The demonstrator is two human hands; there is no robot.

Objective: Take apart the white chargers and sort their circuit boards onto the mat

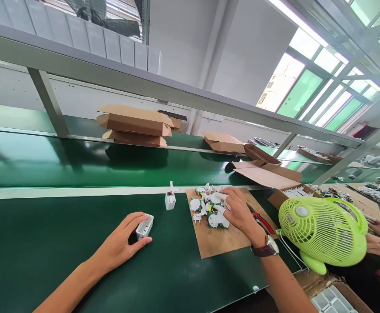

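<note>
Item 1: wht. plastic casing (144, 227), at bench (163, 278); L hand (122, 243) half-curled, pinching it. Prob. light, stiff, slick: grip side walls.
Item 2: PCBs (206, 207), piled on cardboard (214, 245); R hand (240, 211) part-closed over them, can't tell from here if gripping. Prob. fragile: take by edges.

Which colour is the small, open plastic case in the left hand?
The small, open plastic case is white; the head view shows it best.

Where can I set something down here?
Bare green tabletop lies left of the left hand, which holds a white case, and between that hand and the cardboard sheet, nearer than the upright housing. Crowded: the sheet, with circuit boards, right hand and pliers, and beside it, the lime fan.
</note>
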